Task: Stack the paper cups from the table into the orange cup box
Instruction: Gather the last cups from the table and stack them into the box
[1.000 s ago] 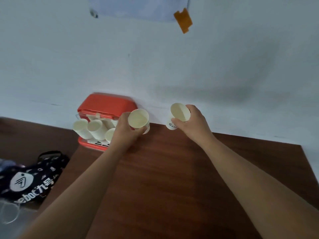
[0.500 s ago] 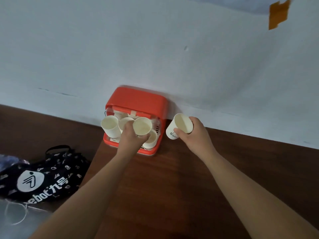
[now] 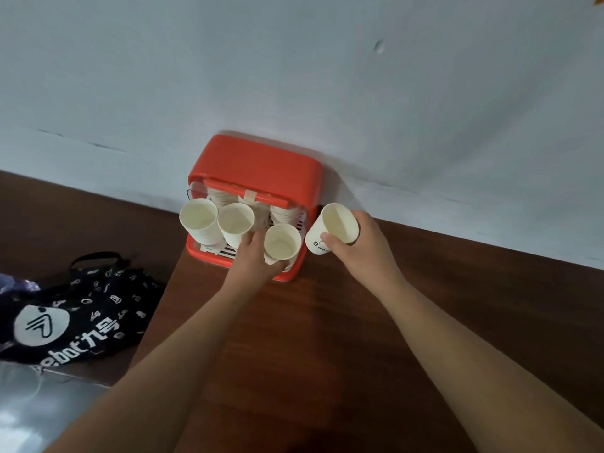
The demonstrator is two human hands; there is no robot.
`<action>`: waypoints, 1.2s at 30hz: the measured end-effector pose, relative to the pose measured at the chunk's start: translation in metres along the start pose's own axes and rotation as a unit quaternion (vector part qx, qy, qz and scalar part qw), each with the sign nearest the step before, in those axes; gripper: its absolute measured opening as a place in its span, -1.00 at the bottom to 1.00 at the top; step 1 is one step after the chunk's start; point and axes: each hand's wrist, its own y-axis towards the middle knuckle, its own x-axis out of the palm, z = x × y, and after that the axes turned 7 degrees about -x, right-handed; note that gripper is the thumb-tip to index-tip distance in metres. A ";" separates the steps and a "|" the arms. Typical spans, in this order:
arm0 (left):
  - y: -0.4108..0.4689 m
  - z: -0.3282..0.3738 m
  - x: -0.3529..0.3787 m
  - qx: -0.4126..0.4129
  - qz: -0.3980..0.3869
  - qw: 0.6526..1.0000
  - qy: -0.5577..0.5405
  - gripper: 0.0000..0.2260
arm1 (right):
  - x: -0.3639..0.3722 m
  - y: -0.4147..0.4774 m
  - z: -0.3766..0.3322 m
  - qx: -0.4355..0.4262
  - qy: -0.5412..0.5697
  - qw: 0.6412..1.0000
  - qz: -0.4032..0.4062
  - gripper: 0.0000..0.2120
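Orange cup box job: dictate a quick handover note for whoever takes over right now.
Left hand grips a plain cup at the front right of the orange cup box.
Right hand holds a printed cup just right of the box.
Done: far-left stack and middle stack stand in the box.
Left: seat the plain cup, then stack the printed cup.

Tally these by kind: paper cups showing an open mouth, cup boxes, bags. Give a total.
Paper cups showing an open mouth: 4
Orange cup box: 1
Black bag: 1
Total: 6
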 end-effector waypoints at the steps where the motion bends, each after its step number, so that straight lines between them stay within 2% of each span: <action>1: 0.001 -0.002 0.001 0.005 -0.008 1.000 -0.006 -0.24 | 0.003 0.000 -0.003 -0.004 0.007 1.000 -0.006 -0.51; 3: 0.002 -0.006 0.000 0.010 -0.016 1.000 -0.015 -0.12 | 0.010 0.001 -0.008 -0.017 0.023 0.999 -0.018 -0.50; 5: -0.001 -0.011 -0.001 0.000 -0.027 1.000 -0.013 -0.08 | 0.019 0.002 -0.014 -0.029 0.038 0.998 -0.032 -0.48; 9: -0.010 -0.029 -0.008 -0.044 -0.031 0.998 -0.015 -0.37 | 0.042 0.000 -0.024 -0.060 0.033 0.997 -0.042 -0.41; 12: -0.017 -0.044 -0.023 -0.080 0.008 0.996 -0.027 -0.59 | 0.061 -0.007 -0.021 -0.073 -0.041 0.995 -0.058 -0.34; 15: -0.020 -0.055 -0.043 -0.106 0.067 0.991 -0.053 -0.68 | 0.082 -0.010 -0.012 -0.080 -0.107 0.989 -0.064 -0.28; 19: -0.014 -0.068 -0.065 -0.117 0.136 0.981 -0.075 -0.59 | 0.103 -0.006 -0.005 -0.045 -0.128 0.985 -0.105 -0.15; 23: 0.002 -0.078 -0.083 -0.125 0.173 0.975 -0.067 -0.51 | 0.115 -0.005 0.004 -0.012 -0.110 0.986 -0.124 -0.14; 26: 0.019 -0.087 -0.089 -0.146 0.129 0.977 -0.085 -0.34 | 0.122 -0.004 0.009 0.004 -0.072 0.993 -0.097 -0.13; 29: 0.030 -0.096 -0.089 -0.129 0.085 0.980 -0.130 -0.21 | 0.130 -0.001 0.012 0.029 -0.062 0.995 -0.069 -0.14; 36: 0.042 -0.100 -0.087 -0.087 0.060 0.984 -0.143 -0.24 | 0.146 0.012 0.010 0.033 -0.046 0.998 -0.030 -0.25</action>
